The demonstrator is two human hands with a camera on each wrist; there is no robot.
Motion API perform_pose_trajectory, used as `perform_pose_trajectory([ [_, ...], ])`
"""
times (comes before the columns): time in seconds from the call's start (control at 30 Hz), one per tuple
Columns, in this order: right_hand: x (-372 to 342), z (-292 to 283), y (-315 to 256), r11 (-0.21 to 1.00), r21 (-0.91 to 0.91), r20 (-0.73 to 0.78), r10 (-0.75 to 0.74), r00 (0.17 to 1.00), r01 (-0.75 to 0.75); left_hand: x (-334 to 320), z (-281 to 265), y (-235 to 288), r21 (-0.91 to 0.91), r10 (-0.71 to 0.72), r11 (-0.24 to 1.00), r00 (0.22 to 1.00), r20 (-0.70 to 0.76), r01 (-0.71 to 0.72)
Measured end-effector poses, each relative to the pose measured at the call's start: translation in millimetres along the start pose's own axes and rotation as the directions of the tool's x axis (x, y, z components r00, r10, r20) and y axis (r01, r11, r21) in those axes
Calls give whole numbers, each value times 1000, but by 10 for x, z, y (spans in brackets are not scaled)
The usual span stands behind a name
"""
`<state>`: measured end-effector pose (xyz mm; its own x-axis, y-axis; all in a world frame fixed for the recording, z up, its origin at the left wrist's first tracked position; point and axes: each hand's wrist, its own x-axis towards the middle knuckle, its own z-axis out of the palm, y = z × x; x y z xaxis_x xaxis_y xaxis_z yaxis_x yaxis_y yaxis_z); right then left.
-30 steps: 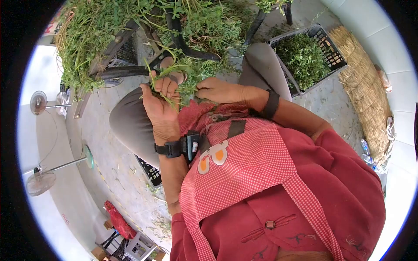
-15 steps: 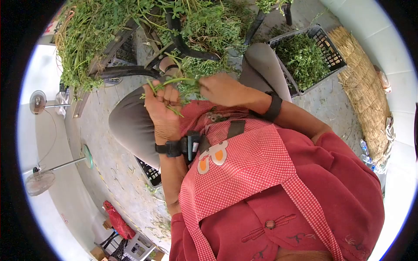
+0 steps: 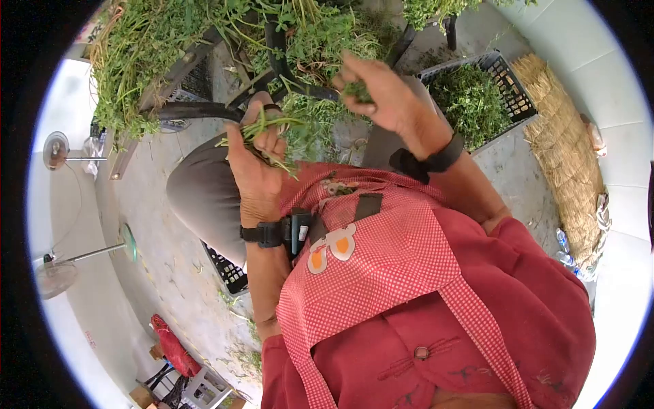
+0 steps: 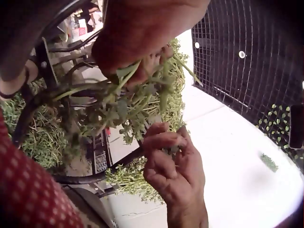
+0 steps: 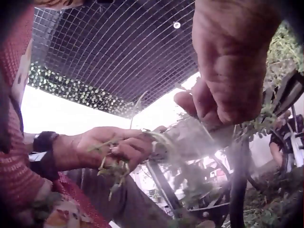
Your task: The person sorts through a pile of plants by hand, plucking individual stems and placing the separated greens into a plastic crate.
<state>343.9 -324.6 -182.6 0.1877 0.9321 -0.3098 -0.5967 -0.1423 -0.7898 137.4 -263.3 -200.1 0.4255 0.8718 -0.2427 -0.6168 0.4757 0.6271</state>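
Note:
My left hand (image 3: 255, 170) grips a small bunch of green leafy stems (image 3: 281, 123) above the lap, their ends poking out on both sides of the fingers. Away to its right, my right hand (image 3: 385, 95) is raised with a small tuft of green leaves (image 3: 357, 91) held in its bent fingers. In the left wrist view the right hand (image 4: 173, 173) shows its fingers folded in over a bit of green. The right wrist view has the left hand (image 5: 111, 145) side-on, with leaves drooping below its fingers.
A big heap of leafy greens (image 3: 153, 61) lies on a dark-framed stand at the upper left. At the right, a black crate (image 3: 507, 75) holds more greens, next to a straw bundle (image 3: 558, 157). Another black crate (image 3: 228, 273) sits below the left knee. Loose stems litter the floor.
My right hand worked close by the left hand's stems earlier; it has now lifted up and right, a leafy tuft in its fingers. The left hand has stayed nearly in place, still gripping stems.

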Motion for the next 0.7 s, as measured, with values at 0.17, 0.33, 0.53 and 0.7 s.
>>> perform_pose_trajectory([
  [0.17,3,148,261,964,-204,281,-106,954,167,-77,90,-46,151,-23,989,987,161,-2],
  [0.33,117,305,489,567,-524,439,-460,772,636,-49,87,-87,215,-28,977,981,190,-14],
  [0.53,68,334,550,453,-632,341,-567,750,630,-31,117,-154,265,-33,964,997,68,14],
  [0.7,178,261,522,656,-430,143,-629,764,621,1,26,-127,195,-120,977,977,177,85],
])
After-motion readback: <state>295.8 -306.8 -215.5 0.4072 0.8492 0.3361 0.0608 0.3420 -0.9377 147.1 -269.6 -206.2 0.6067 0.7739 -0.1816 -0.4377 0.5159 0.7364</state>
